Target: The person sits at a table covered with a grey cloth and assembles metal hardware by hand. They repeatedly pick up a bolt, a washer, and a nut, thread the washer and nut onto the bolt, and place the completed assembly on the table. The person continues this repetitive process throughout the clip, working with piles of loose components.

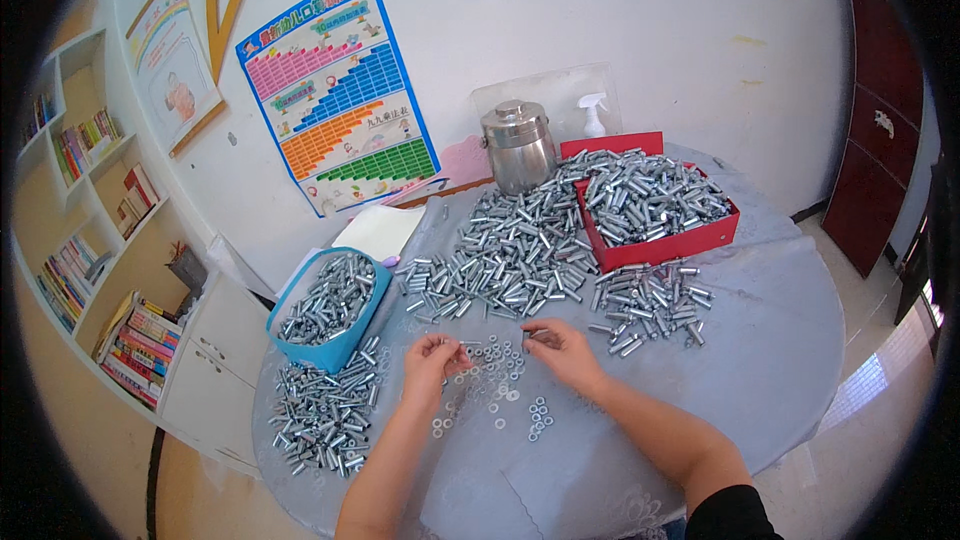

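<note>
My left hand [432, 362] is closed in a pinch above the left edge of a spread of small metal nuts [492, 352] and flat washers [500, 423]. A thin silvery bit shows by its fingertips, too small to name. On the other side of the spread, my right hand [563, 352] pinches a small dark metal piece between thumb and forefinger; its kind is unclear. Just beyond both hands lies a large heap of silvery metal sleeve anchors [530, 250]. A little cluster of nuts [540, 418] sits nearer to me, below the right hand.
A blue basket [372, 312] full of anchors stands left, with another pile of anchors [318, 418] beside it. At the back right are a heaped red box [655, 252], a steel pot [518, 148] and a white spray bottle [592, 116]. Paper [380, 231] lies behind the basket on the grey-covered table [760, 360].
</note>
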### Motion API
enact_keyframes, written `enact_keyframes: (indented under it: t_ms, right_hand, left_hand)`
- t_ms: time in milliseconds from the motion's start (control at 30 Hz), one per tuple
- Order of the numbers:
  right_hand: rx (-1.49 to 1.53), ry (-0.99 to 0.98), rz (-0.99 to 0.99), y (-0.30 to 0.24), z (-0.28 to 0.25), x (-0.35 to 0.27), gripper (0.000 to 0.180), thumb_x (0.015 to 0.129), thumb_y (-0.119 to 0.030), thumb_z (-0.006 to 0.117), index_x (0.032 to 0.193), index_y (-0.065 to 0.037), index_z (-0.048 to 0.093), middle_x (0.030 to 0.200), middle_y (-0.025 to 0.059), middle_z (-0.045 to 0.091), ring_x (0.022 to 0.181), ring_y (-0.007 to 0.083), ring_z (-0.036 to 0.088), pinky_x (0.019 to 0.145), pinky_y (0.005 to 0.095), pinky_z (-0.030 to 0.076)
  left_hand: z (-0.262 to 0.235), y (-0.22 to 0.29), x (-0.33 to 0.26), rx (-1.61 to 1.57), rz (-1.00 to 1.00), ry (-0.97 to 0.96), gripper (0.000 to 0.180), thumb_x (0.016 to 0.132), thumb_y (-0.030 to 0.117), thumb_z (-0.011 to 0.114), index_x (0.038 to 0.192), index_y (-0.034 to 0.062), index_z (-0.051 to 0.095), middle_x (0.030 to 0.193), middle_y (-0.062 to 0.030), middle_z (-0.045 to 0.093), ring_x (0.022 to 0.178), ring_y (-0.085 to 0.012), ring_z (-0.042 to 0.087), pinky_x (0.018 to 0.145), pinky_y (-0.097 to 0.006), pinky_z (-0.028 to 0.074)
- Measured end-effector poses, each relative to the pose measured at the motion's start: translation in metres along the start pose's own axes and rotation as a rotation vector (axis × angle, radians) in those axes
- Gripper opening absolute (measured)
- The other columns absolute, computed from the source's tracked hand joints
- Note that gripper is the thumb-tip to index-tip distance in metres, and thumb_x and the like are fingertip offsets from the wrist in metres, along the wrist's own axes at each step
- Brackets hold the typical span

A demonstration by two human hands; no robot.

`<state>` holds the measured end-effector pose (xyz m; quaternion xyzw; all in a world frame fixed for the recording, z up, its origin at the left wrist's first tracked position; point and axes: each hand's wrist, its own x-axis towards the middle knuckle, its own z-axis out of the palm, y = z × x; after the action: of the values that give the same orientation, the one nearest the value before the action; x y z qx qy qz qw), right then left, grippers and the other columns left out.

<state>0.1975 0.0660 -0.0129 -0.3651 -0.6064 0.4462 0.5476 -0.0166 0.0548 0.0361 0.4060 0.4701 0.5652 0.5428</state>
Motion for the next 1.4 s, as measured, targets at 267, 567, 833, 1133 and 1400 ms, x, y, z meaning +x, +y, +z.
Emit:
enact_keyframes:
  t_ms: [267,567,833,1133,1400]
  right_hand:
    - [0.407,-0.169,0.247,-0.006,0.008,0.000,0.023,0.080,-0.007,0.059,0.102,-0.001,0.054,0.096,0.0079,0.061,0.087,0.0157,0.059,0.073,0.0280,0.049]
    - [0.421,-0.261,0.249,-0.011,0.018,-0.007,0.024,0.081,-0.006,0.059,0.103,0.000,0.053,0.098,0.0091,0.060,0.089,0.0169,0.059,0.075,0.0288,0.049]
    - [0.447,-0.257,0.288,-0.014,0.018,-0.008,0.023,0.081,-0.005,0.059,0.101,0.001,0.053,0.098,0.0108,0.060,0.087,0.0185,0.059,0.078,0.0308,0.049]
    - [0.397,-0.291,0.271,-0.025,0.023,-0.011,0.022,0.077,-0.001,0.061,0.097,0.001,0.054,0.098,0.0109,0.060,0.091,0.0175,0.058,0.081,0.0292,0.048]
    - [0.389,-0.354,0.187,-0.023,0.029,-0.017,0.021,0.076,-0.001,0.064,0.095,0.000,0.055,0.096,0.0082,0.061,0.090,0.0137,0.057,0.078,0.0260,0.047]
  left_hand:
    - [-0.014,-0.018,-0.058,-0.270,-0.074,0.013,0.009,0.079,0.004,0.056,0.087,0.0000,0.053,0.082,-0.0147,0.061,0.070,-0.0203,0.061,0.063,-0.030,0.054]
    - [-0.008,-0.029,-0.065,-0.322,-0.122,-0.023,0.011,0.079,0.004,0.057,0.089,0.0003,0.053,0.084,-0.0156,0.061,0.073,-0.0208,0.062,0.064,-0.029,0.054]
    - [-0.007,-0.027,-0.070,-0.333,-0.147,0.000,0.010,0.082,0.007,0.056,0.089,-0.0007,0.054,0.084,-0.0160,0.062,0.069,-0.0196,0.062,0.063,-0.029,0.054]
    - [-0.004,-0.028,-0.073,-0.268,-0.144,0.011,0.016,0.084,0.012,0.055,0.091,-0.0018,0.057,0.086,-0.0165,0.063,0.066,-0.0182,0.062,0.059,-0.027,0.054]
    - [0.004,-0.023,-0.080,-0.147,-0.146,-0.099,0.028,0.088,0.020,0.050,0.100,-0.0053,0.056,0.089,-0.0174,0.063,0.064,-0.0170,0.061,0.058,-0.027,0.053]
